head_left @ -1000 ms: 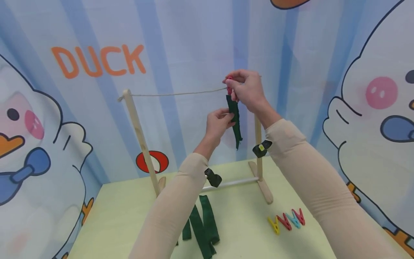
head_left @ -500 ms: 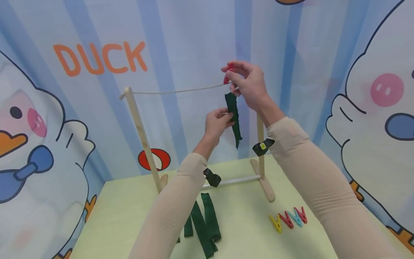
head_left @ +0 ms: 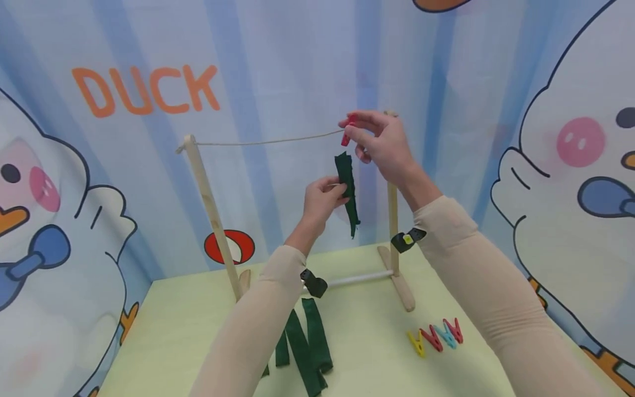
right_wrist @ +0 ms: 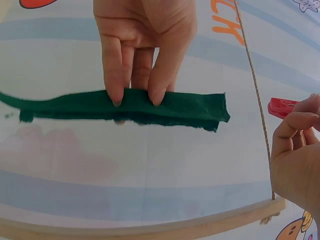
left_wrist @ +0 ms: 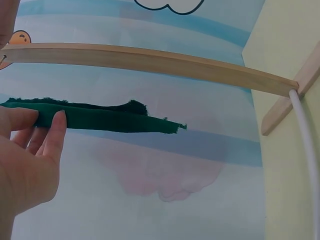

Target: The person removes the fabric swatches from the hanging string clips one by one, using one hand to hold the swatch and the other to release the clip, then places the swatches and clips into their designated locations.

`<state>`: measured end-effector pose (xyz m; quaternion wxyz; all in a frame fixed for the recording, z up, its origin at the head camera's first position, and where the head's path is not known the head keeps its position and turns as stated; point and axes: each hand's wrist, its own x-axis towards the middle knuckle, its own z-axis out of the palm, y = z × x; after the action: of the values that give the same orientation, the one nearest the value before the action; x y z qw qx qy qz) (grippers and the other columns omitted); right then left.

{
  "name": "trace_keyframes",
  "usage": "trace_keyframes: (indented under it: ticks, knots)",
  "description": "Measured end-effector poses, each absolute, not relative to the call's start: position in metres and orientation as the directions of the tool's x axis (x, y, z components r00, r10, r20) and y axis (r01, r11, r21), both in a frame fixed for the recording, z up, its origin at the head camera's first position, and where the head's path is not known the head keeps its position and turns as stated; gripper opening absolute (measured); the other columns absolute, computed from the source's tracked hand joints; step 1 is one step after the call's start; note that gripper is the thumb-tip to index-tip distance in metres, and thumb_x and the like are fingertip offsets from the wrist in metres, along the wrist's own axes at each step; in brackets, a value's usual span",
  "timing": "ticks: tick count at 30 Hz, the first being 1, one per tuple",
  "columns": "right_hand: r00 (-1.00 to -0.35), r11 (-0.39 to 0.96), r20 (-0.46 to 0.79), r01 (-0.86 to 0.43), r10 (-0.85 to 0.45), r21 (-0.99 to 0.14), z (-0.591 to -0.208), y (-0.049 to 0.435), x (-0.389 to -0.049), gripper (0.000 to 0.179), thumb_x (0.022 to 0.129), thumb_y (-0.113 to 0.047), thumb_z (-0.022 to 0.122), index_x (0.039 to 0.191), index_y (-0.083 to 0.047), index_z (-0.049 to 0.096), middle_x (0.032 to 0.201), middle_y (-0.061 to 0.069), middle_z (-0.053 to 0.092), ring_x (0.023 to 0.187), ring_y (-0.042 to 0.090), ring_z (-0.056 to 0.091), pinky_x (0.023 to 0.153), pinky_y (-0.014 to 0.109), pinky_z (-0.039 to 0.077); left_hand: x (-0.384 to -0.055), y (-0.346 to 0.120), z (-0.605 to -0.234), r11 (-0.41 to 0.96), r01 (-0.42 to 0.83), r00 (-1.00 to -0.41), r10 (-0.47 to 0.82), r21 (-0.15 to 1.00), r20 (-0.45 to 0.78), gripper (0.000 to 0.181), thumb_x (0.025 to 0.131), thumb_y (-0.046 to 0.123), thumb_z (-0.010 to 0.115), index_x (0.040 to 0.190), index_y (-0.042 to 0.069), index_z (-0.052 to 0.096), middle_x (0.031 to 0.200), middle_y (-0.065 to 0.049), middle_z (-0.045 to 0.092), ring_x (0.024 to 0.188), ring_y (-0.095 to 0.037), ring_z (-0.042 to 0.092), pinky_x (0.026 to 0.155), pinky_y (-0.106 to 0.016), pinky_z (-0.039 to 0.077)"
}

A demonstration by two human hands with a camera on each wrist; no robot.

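Observation:
A dark green strip of cloth hangs folded lengthwise below the line, pinched by my left hand around its middle. In the right wrist view the cloth shows a free upper end, apart from the rope. My right hand pinches a red clothespin at the rope's height, above the cloth. The right wrist view shows the clothespin beside the rope, not touching the cloth. The left wrist view shows the cloth's ragged lower end hanging free.
The rope runs between two wooden posts joined below by a white rod. Several green cloth strips lie on the pale yellow table. Yellow, red and blue clothespins lie at the right. A duck-print curtain hangs behind.
The red clothespin, first down at the cloth's top end, rose above the rope and has since come down a little. The cloth has dropped slightly in my left hand's grip, away from the rope.

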<state>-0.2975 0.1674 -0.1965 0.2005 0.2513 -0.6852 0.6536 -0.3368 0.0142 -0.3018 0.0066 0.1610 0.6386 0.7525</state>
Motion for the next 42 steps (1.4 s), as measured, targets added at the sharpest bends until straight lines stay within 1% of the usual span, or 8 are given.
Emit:
trace_keyframes:
  ticks: [8,15,20,27,31,35,38,42]
  knots:
    - [-0.799,0.097,0.593,-0.601,-0.102,-0.793,-0.213,0.177,-0.292,0.034,0.097,-0.016,0.068,0.127,-0.001,0.063,0.115,0.01,0.068,0.05,0.02,0.046,0.047,0.023,0.042,-0.332,0.004,-0.31,-0.176,0.201,-0.95,0.205,0.964,0.236,0.025,0.097,0.007,0.065,0.12,-0.004,0.067,0.111,-0.016,0.069,0.09,-0.021,0.07,0.083,-0.031,0.058]
    - [-0.847,0.17,0.532,-0.527,-0.021,-0.833,-0.251,0.207,-0.276,0.033,0.096,-0.022,0.07,0.124,-0.007,0.066,0.108,0.009,0.063,0.051,0.019,0.041,0.047,0.022,0.041,-0.316,0.003,-0.324,-0.197,0.152,-0.957,0.215,0.969,0.194,0.025,0.097,0.006,0.066,0.12,-0.004,0.067,0.11,-0.017,0.07,0.087,-0.02,0.07,0.083,-0.033,0.058]
    - [-0.868,0.195,0.497,-0.488,-0.003,-0.851,-0.272,0.224,-0.269,0.036,0.096,-0.026,0.07,0.125,-0.007,0.065,0.102,0.009,0.064,0.052,0.018,0.04,0.047,0.023,0.04,-0.31,0.0,-0.332,-0.206,0.156,-0.958,0.207,0.966,0.199,0.022,0.097,0.005,0.065,0.117,-0.004,0.068,0.107,-0.017,0.07,0.084,-0.019,0.069,0.083,-0.034,0.059]
    - [-0.905,0.234,0.424,-0.405,0.034,-0.884,-0.296,0.246,-0.255,0.044,0.095,-0.031,0.07,0.129,-0.005,0.063,0.106,0.005,0.063,0.055,0.013,0.042,0.05,0.025,0.041,-0.304,-0.002,-0.346,-0.199,0.121,-0.963,0.215,0.972,0.164,0.023,0.097,0.004,0.065,0.118,-0.005,0.066,0.109,-0.018,0.069,0.084,-0.018,0.069,0.084,-0.034,0.058]
    - [-0.907,0.272,0.419,-0.391,0.05,-0.879,-0.309,0.258,-0.247,0.042,0.096,-0.03,0.07,0.129,-0.006,0.063,0.107,0.002,0.062,0.054,0.014,0.042,0.049,0.025,0.043,-0.302,-0.002,-0.358,-0.206,0.113,-0.962,0.221,0.972,0.159,0.022,0.097,0.003,0.064,0.118,-0.005,0.066,0.109,-0.019,0.069,0.086,-0.02,0.069,0.084,-0.035,0.058]
    - [-0.907,0.301,0.416,-0.382,0.057,-0.874,-0.323,0.27,-0.242,0.041,0.096,-0.028,0.07,0.129,-0.005,0.063,0.104,-0.001,0.063,0.051,0.013,0.04,0.047,0.025,0.04,-0.299,-0.002,-0.373,-0.197,0.097,-0.966,0.216,0.976,0.14,0.022,0.097,0.003,0.064,0.117,-0.006,0.066,0.108,-0.019,0.069,0.085,-0.02,0.07,0.083,-0.035,0.058]
    - [-0.919,0.326,0.391,-0.355,0.05,-0.876,-0.334,0.277,-0.237,0.045,0.096,-0.029,0.069,0.132,-0.003,0.061,0.101,0.001,0.062,0.049,0.014,0.038,0.045,0.027,0.037,-0.296,-0.002,-0.388,-0.193,0.058,-0.971,0.217,0.979,0.1,0.023,0.097,0.002,0.064,0.118,-0.007,0.065,0.107,-0.018,0.069,0.084,-0.019,0.07,0.082,-0.034,0.059]
    - [-0.938,0.377,0.345,-0.306,0.039,-0.874,-0.351,0.284,-0.231,0.049,0.096,-0.032,0.068,0.134,-0.002,0.059,0.102,0.006,0.06,0.05,0.014,0.04,0.045,0.028,0.037,-0.29,-0.004,-0.405,-0.197,0.013,-0.974,0.22,0.98,0.058,0.025,0.097,0.001,0.063,0.12,-0.009,0.063,0.109,-0.02,0.068,0.084,-0.018,0.068,0.083,-0.034,0.058]
